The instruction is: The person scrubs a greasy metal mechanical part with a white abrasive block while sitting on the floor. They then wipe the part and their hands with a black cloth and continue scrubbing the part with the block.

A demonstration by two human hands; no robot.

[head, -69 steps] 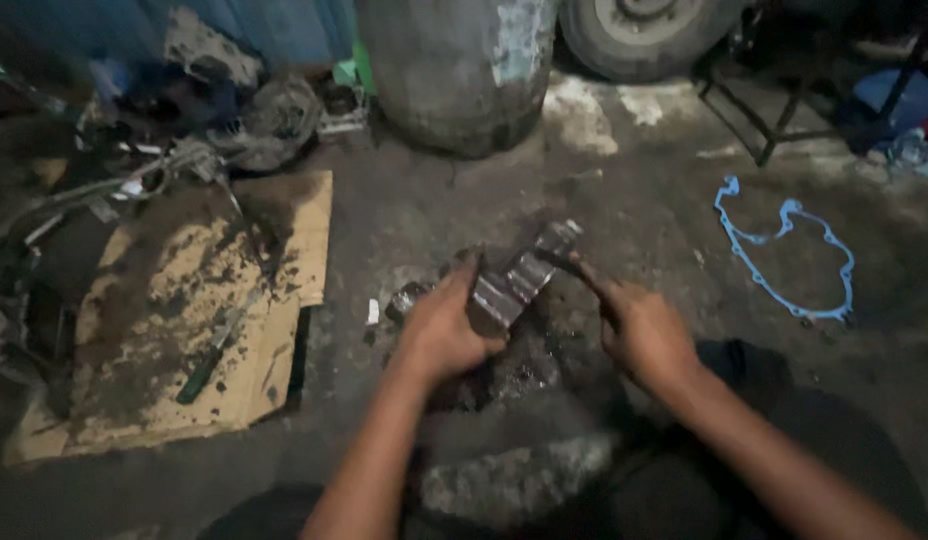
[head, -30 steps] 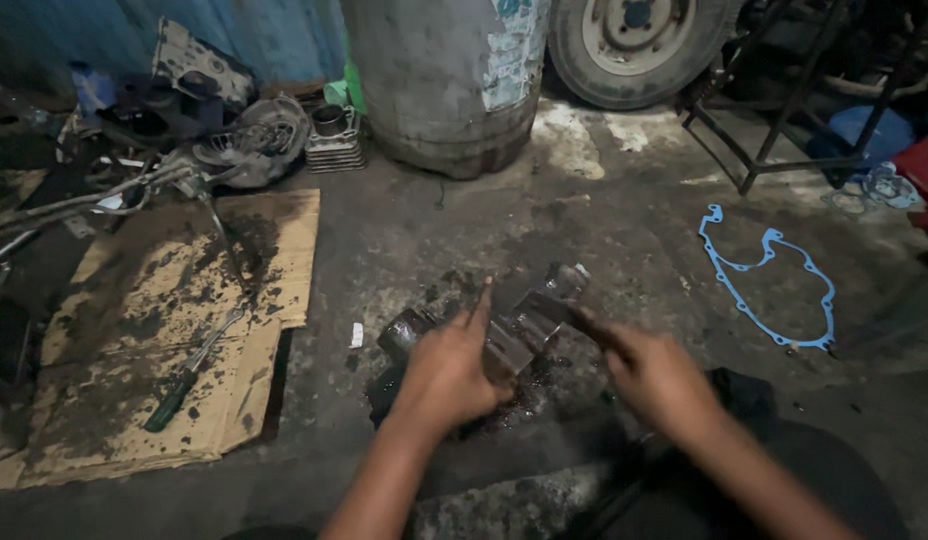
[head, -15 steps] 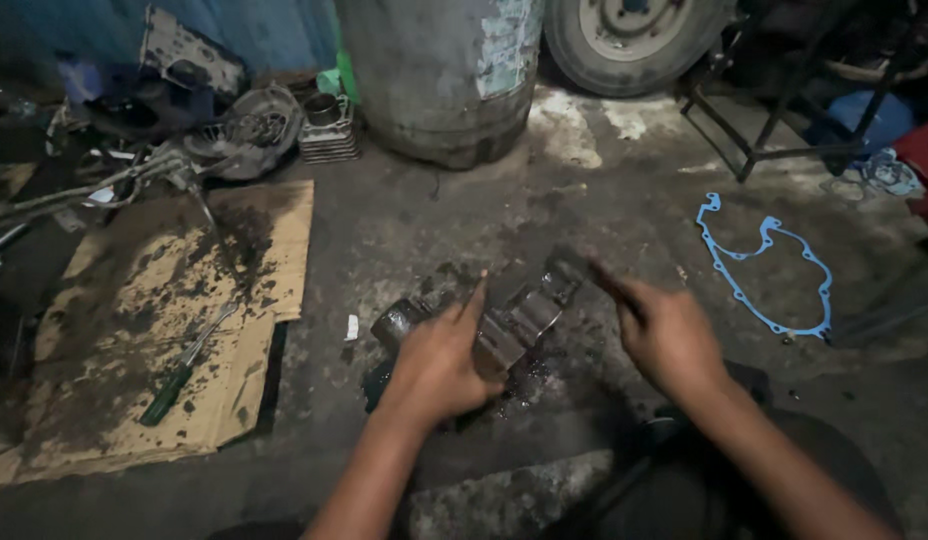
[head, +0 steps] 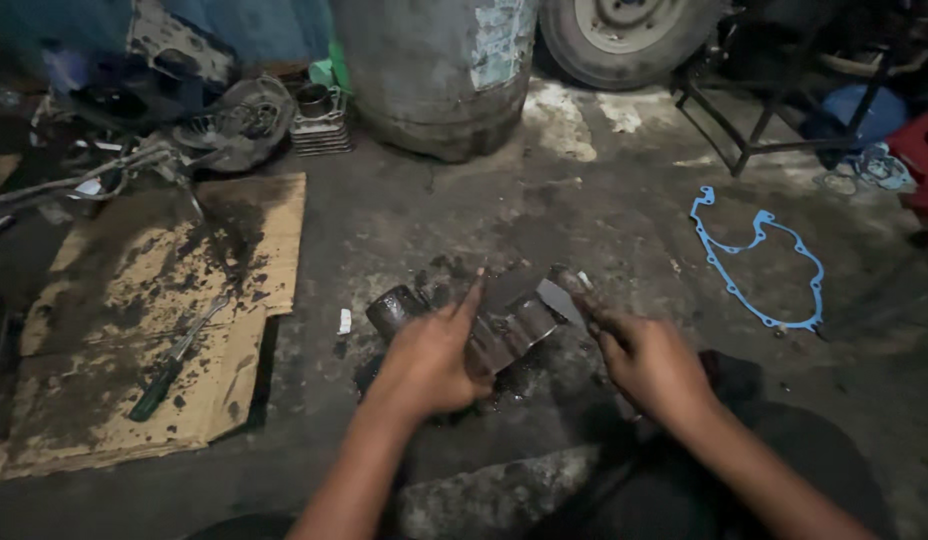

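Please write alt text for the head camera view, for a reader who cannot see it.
On a dirty workshop floor, the left hand steadies a greasy metal engine part while the right hand holds a flat blade against it. An oil-stained cardboard sheet with a green-handled screwdriver lies left, a blue gasket right.

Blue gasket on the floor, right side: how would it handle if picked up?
The blue gasket is a thin open outline lying flat on the concrete floor, so it probably flexes and droops when lifted by one edge. It looks light. Its narrow strips could tear if tugged.
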